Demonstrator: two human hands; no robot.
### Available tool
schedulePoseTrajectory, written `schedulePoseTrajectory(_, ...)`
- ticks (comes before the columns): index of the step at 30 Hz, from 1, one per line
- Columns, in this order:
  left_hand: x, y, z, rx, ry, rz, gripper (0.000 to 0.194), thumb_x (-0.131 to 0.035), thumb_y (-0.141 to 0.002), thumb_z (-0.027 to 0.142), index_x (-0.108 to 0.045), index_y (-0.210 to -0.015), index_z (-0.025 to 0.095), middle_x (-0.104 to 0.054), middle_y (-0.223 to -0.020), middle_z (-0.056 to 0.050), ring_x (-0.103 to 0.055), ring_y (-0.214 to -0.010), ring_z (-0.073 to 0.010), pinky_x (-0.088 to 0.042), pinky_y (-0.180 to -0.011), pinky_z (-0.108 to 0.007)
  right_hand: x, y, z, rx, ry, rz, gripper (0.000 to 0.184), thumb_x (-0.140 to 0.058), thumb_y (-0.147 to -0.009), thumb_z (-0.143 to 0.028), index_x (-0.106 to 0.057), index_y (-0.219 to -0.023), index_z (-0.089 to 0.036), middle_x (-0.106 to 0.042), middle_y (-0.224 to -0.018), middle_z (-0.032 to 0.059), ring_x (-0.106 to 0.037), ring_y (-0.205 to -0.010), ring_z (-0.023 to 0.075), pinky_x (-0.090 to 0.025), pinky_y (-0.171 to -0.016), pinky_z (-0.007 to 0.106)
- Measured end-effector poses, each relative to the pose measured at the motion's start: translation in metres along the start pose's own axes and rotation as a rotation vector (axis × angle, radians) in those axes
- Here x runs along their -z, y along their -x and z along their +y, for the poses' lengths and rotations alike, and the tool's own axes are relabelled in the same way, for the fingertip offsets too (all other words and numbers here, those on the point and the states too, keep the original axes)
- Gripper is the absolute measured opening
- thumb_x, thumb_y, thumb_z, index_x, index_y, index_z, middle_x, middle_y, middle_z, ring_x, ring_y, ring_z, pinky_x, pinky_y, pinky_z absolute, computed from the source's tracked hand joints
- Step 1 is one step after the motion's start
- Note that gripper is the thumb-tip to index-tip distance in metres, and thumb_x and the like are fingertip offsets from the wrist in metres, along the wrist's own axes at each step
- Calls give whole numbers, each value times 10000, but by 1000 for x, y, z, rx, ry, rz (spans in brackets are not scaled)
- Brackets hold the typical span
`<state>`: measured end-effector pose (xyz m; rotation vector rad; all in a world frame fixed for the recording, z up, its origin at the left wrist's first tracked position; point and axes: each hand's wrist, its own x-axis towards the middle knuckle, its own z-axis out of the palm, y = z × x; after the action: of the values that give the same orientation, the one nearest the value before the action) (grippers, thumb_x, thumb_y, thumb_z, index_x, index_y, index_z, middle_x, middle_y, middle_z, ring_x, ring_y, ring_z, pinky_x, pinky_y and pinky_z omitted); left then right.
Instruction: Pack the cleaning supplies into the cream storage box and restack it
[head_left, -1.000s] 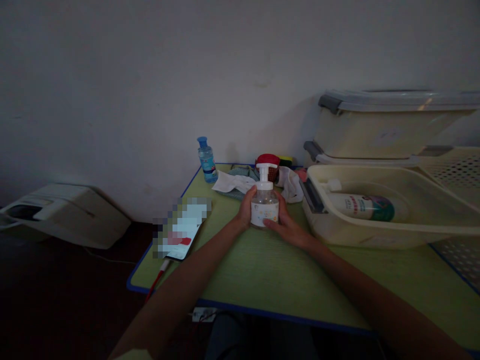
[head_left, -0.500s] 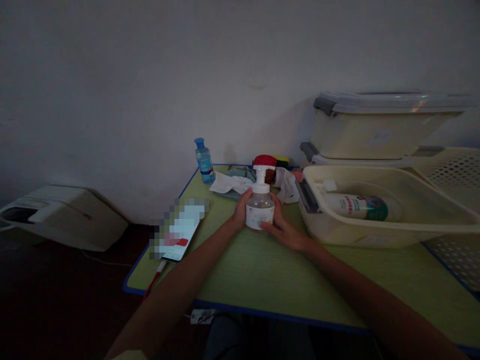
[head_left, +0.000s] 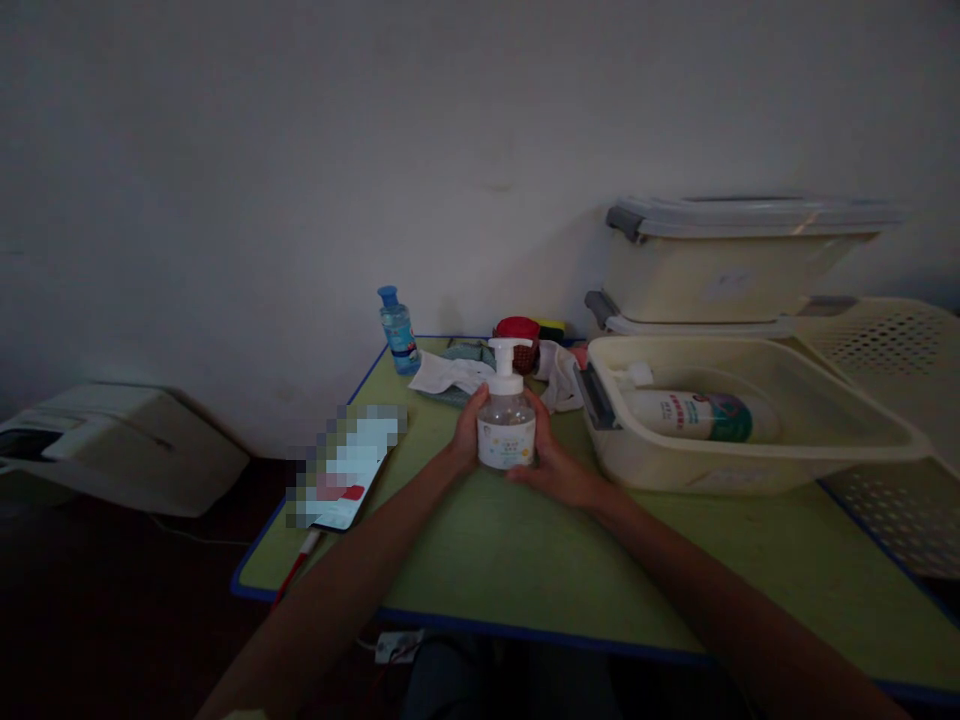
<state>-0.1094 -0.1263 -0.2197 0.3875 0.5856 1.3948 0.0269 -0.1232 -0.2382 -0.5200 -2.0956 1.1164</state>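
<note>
A clear pump bottle (head_left: 507, 440) with a white pump head and a white patterned label stands upright between my two hands at the middle of the table. My left hand (head_left: 468, 432) is wrapped round its left side. Against its right side presses my right hand (head_left: 559, 468), the thumb low near the label's bottom edge and the other fingers partly hidden behind the bottle. Just behind the bottle lie a white cloth (head_left: 450, 372) and a red-topped item (head_left: 519, 335).
On the right stands an open cream bin (head_left: 750, 470) with a white spray can (head_left: 686, 413) lying inside; lidded bins (head_left: 742, 275) are stacked behind it. A blue bottle (head_left: 399, 335) stands back left. A phone (head_left: 352, 480) with a red cable lies on the green table (head_left: 487, 560).
The whole view has shifted slightly, so things sit a little further left and lower. The pump head's nozzle now points to the right; both hands still hold the bottle.
</note>
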Motion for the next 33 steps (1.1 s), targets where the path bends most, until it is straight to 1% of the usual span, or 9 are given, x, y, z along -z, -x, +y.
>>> schedulePoseTrajectory(3, -2, 5, 0, -47, -4, 20, 314, -490, -793, 405, -632, -798, 125, -696, -726, -52, -654, -648, -182, -473, -713, -288, 1, 1, -5, 27, 37, 30, 1184, -722, -556, -545, 69, -1386, -253, -89, -1449, 151, -135, -1341, 316, -174, -1061, 516)
schedulePoseTrajectory(6, -4, 10, 4, 17, -4, -14, 369, -475, -790, 449, -632, -839, 119, -699, -758, -69, -660, -686, -200, -475, -725, -303, 1, 2, -16, 32, 91, 34, 1230, -760, -523, -502, 77, -1391, -260, -72, -1459, 139, -115, -1346, 323, -157, -1071, 520)
schedulePoseTrajectory(9, -5, 14, 11, 66, 9, -49, 425, -442, -793, 498, -630, -853, 122, -691, -720, -64, -657, -672, -203, -481, -704, -301, -1, 3, -26, 60, 26, 30, 1101, -699, -597, -536, 13, -1392, -266, -88, -1464, 121, -137, -1346, 303, -198, -1069, 498)
schedulePoseTrajectory(12, -9, 17, 15, 98, 3, -106, 503, -346, -824, 524, -628, -914, 117, -684, -713, -74, -656, -713, -223, -485, -705, -314, -6, 3, -30, 49, -139, 86, 881, -596, -700, -557, -95, -1367, -271, -191, -1436, 121, -297, -1291, 267, -345, -1002, 455)
schedulePoseTrajectory(17, -11, 20, 17, 149, -81, -227, 521, -279, -849, 495, -600, -1037, 131, -687, -764, -83, -653, -784, -250, -489, -703, -340, -12, 0, -28, -85, -306, 110, 857, -676, -614, -539, -231, -1299, -280, -420, -1299, 110, -517, -1105, 242, -441, -907, 443)
schedulePoseTrajectory(20, -7, 21, 19, 146, -135, -214, 477, -300, -852, 473, -601, -1033, 151, -687, -750, -72, -653, -772, -242, -489, -697, -338, -12, -2, -31, -95, -296, 127, 820, -735, -553, -481, -331, -1227, -250, -492, -1218, 99, -523, -1092, 252, -431, -917, 449)
schedulePoseTrajectory(25, -5, 24, 21, 67, -138, -155, 416, -370, -843, 458, -628, -925, 142, -684, -724, -60, -641, -772, -234, -474, -737, -319, -17, -1, -50, -38, -128, 242, 836, -762, -517, -398, -323, -1207, -225, -387, -1303, 124, -433, -1178, 274, -390, -961, 454)
schedulePoseTrajectory(29, -20, 28, 18, -85, -80, -144, 323, -411, -832, 389, -630, -821, 152, -681, -726, -50, -625, -741, -198, -464, -742, -278, -19, 0, -68, 56, -26, 348, 831, -750, -515, -379, -295, -1190, -209, -411, -1248, 130, -416, -1173, 295, -345, -987, 475)
schedulePoseTrajectory(33, -54, 36, 20, -62, -65, -103, 296, -446, -813, 374, -604, -699, 151, -633, -605, -25, -585, -576, -157, -468, -647, -264, -13, 2, -87, 88, -26, 456, 743, -714, -548, -394, -284, -1131, -229, -473, -1117, 101, -497, -1053, 267, -420, -920, 445)
